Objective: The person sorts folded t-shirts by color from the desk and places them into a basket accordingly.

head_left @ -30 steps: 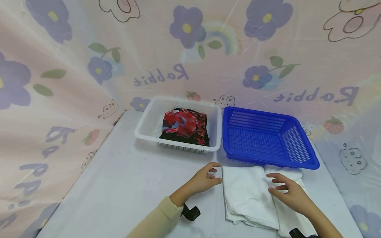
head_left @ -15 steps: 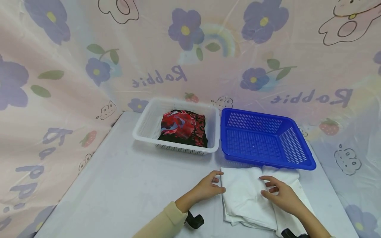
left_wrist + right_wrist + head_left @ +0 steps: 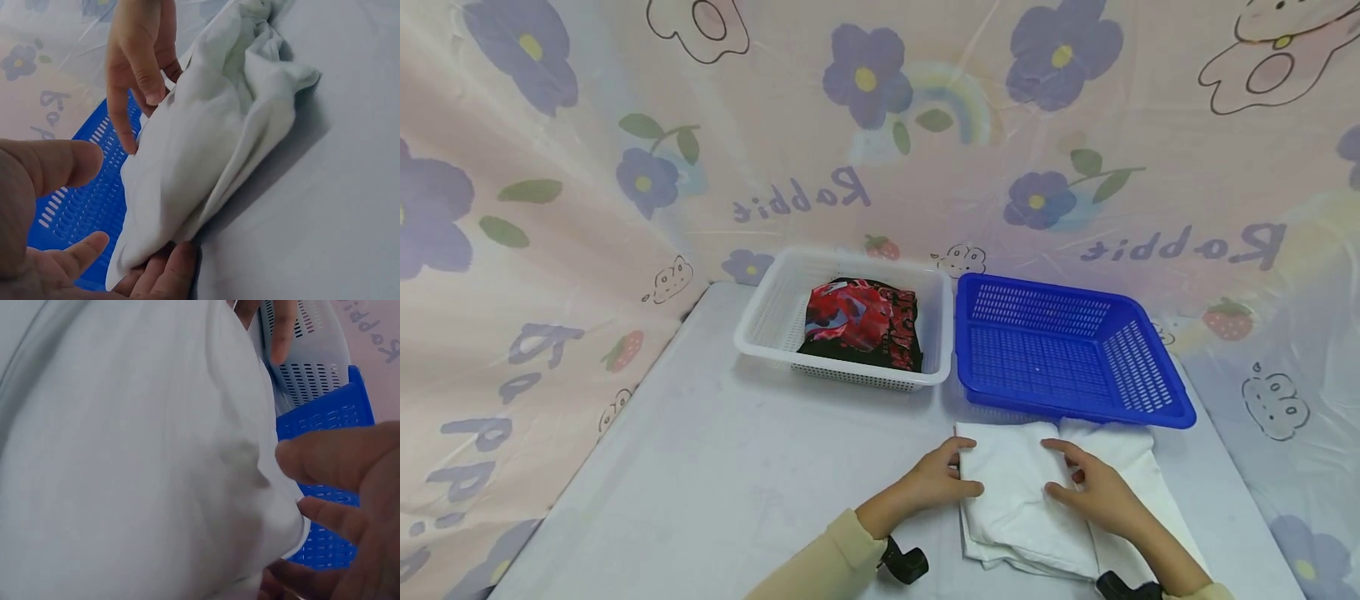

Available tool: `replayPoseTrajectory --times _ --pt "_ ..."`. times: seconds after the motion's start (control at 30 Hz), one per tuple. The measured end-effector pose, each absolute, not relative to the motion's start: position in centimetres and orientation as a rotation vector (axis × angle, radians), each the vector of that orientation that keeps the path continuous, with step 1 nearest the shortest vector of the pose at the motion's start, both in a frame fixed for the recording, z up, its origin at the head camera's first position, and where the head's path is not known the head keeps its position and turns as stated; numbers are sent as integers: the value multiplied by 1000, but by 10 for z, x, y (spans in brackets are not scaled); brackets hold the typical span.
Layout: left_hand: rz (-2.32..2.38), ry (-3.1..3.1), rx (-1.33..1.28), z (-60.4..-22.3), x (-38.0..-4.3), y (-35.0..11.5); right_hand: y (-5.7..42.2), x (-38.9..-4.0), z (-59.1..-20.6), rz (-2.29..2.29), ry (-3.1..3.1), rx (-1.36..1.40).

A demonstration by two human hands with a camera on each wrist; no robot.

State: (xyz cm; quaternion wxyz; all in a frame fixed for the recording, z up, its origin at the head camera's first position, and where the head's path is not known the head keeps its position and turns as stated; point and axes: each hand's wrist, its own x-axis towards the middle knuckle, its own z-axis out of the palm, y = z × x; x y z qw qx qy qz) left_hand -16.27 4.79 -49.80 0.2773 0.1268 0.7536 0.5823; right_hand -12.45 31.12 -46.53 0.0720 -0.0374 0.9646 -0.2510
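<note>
A white folded cloth garment [image 3: 1018, 508] lies at the front of the table, its second part [image 3: 1123, 450] spread flat to the right. At its left edge is my left hand [image 3: 936, 479], fingers bent loosely, thumb and index over the cloth. In the left wrist view some fingertips [image 3: 175, 269] slip beneath the cloth's edge while the thumb stays off it. My right hand [image 3: 1097, 487] reaches over the cloth from the right, thumb and index apart. In the right wrist view its lower fingers [image 3: 306, 578] go under the cloth's edge, partly hidden.
Behind the cloth stands a blue perforated basket [image 3: 1075, 412], its near rim close to the cloth. Beside it on the left is a white basket [image 3: 760, 337] holding a folded black garment with a red print [image 3: 861, 321]. Patterned curtains [image 3: 955, 167] hang around the white tabletop [image 3: 737, 467].
My left hand has moved right onto the cloth's left edge. My right hand has shifted left over the folded part. The baskets and cloth stay put, while the view has shifted slightly.
</note>
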Motion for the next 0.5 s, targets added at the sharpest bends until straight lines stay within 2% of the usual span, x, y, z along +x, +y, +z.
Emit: replayPoseTrajectory --times 0.5 --pt "1542 2062 287 -500 -148 64 305 -125 -467 -806 2900 -171"
